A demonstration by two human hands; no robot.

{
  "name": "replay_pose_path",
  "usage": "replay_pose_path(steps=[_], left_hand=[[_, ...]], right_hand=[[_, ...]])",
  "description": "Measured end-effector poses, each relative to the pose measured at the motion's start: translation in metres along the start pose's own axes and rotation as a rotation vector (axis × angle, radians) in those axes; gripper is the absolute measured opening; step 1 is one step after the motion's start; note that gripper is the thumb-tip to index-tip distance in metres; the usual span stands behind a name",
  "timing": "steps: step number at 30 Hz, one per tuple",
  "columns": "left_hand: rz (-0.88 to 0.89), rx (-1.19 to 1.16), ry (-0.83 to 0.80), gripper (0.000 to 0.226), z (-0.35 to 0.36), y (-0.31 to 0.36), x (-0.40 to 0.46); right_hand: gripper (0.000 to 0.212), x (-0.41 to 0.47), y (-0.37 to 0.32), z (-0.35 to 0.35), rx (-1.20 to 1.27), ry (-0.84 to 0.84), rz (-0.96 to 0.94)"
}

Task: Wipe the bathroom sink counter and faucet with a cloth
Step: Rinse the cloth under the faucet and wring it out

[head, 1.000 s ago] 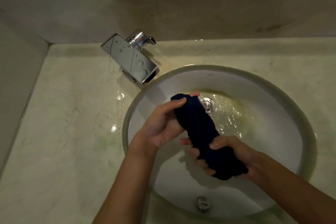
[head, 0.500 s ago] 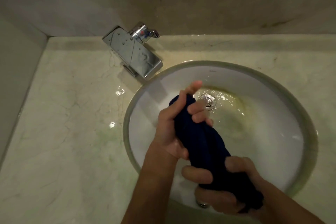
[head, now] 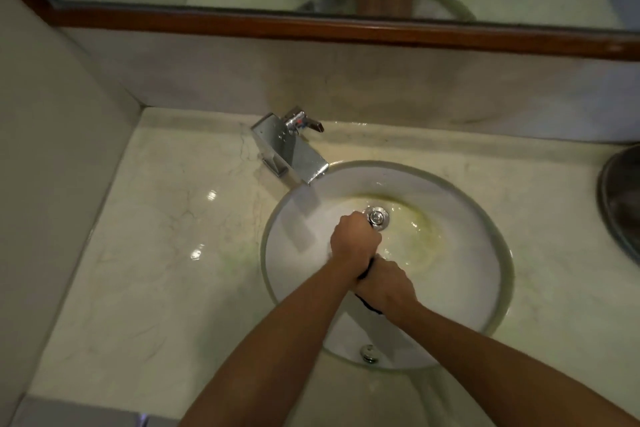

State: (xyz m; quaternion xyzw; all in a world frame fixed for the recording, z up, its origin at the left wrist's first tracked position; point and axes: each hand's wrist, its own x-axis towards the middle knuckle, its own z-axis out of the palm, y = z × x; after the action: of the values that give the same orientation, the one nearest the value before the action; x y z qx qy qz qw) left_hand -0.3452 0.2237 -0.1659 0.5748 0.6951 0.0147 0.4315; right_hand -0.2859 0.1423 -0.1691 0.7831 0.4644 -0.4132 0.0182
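Observation:
Both my hands are fists over the round white sink basin (head: 460,204), wrung tight around a dark blue cloth (head: 366,270). My left hand (head: 353,241) grips the far end, close to the chrome drain (head: 377,217). My right hand (head: 384,288) grips the near end. Only thin dark slivers of the cloth show between and under the fists. The chrome faucet (head: 291,149) stands at the basin's back left, its spout over the rim. The pale marble counter (head: 156,253) is wet, with shiny spots.
A mirror with a brown wooden frame (head: 346,28) runs along the back wall and reflects my forearms. A dark round metal object (head: 623,204) sits at the right edge of the counter. A wall closes the left side. An overflow cap (head: 369,354) marks the basin's near wall.
My hands have closed fully over the cloth and drawn together, hiding nearly all of it. The view has pulled back and tilted up, bringing the mirror into sight.

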Motion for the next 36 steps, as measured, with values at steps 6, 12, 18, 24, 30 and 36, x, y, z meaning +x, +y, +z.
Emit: replay_pose_path(steps=[6,12,18,24,30,36], left_hand=[[0.139,0.122,0.015,0.016,-0.027,0.013,-0.018],[0.271,0.078,0.046,0.020,-0.047,0.018,-0.023],[0.282,-0.062,0.082,0.018,-0.049,0.017,-0.026],[0.209,-0.250,-0.005,0.018,-0.028,0.022,-0.030],[0.118,-0.397,-0.023,0.021,-0.009,0.034,-0.030],[0.040,-0.489,0.001,0.016,0.007,0.062,-0.044]], right_hand=[[0.021,-0.021,-0.022,-0.011,-0.015,0.053,0.036],[0.024,-0.031,-0.040,-0.018,0.295,0.018,0.129],[0.010,-0.037,-0.033,-0.032,0.472,-0.160,0.190],[0.018,-0.058,-0.004,-0.037,0.662,-0.247,0.137],[0.018,-0.049,0.024,-0.043,0.604,-0.063,0.012],[0.018,-0.046,0.057,-0.057,0.651,0.027,-0.085]])
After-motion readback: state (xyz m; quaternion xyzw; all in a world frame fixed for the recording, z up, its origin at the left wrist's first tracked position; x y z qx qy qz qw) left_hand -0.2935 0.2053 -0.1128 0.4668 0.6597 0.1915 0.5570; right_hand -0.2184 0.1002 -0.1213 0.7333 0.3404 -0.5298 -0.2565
